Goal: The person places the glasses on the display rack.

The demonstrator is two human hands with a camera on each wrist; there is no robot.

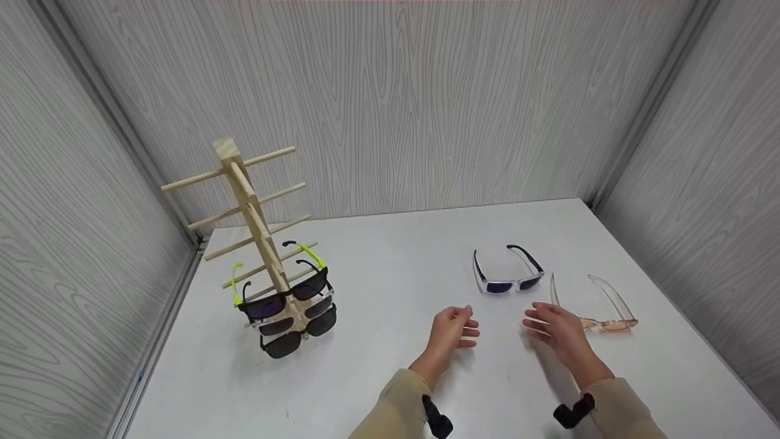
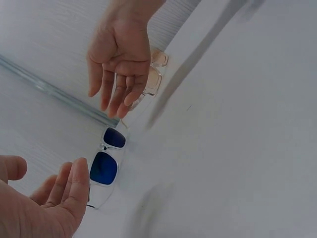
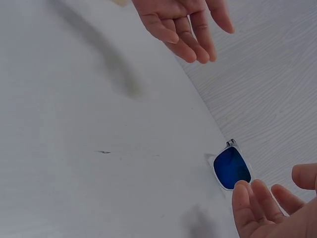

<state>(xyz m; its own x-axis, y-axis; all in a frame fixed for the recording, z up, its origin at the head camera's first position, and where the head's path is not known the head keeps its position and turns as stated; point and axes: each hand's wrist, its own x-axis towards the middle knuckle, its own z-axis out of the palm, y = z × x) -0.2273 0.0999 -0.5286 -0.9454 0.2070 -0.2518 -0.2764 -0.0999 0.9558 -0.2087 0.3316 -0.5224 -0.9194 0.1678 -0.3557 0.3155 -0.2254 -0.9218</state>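
Note:
Above the white table, my left hand [image 1: 448, 335] hovers with fingers loosely bent and nothing in them. My right hand [image 1: 557, 334] is held opposite it, palm turned inward, also holding nothing. Beyond both hands lie sunglasses with a clear frame, dark temples and blue lenses [image 1: 499, 287], their arms unfolded. Nearest the right hand are clear-framed glasses with orange-tinted lenses [image 1: 616, 325]; the hand partly hides them in the head view. In the left wrist view, the blue lenses [image 2: 104, 168] show just past the left fingertips.
A wooden display stand [image 1: 259, 228] with crosswise pegs rises at the left. On its lower pegs hang black sunglasses with yellow-green temples [image 1: 266, 306], a clear-framed pair [image 1: 319, 306] and a dark pair [image 1: 284, 346]. Grey wood-grain panels [image 1: 390, 110] enclose the table's back and sides.

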